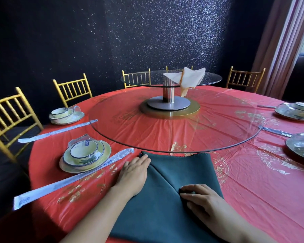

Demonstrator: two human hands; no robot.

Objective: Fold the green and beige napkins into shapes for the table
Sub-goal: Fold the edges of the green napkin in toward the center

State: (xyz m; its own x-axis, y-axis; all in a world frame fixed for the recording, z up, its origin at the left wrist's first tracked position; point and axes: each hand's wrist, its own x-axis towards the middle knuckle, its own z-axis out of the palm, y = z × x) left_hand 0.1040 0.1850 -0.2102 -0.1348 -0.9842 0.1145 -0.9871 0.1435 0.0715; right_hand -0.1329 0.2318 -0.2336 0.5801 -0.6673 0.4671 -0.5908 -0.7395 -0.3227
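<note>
My left grip (133,174) lies flat and open, low in the middle of the frame. Its straight fingers press down on the left edge of the green napkin (188,169). The green napkin lies on the red bench (253,190) right in front of me, at the bottom middle. It has one long slanted fold going from its top left corner down to my right grip (200,199). My right grip is closed on the cloth, and it looks like my thumb and a finger pinch the low end of that fold. I think the green napkin is only just started. It is still flat and has no shape yet.

The beige napkin (188,78) is far from me, in the upper middle of the frame. It sits on the small top glass shelf (212,78) and one end hangs over the rim. I think it still needs folding too, so most of the job is left.

Some things I cannot see well. My arms cover the near part of the green napkin, and the bottom of the frame cuts it off. The cloth under my right fingers is hidden. The beige napkin is small and far away, so I cannot tell if it has any folds.
</note>
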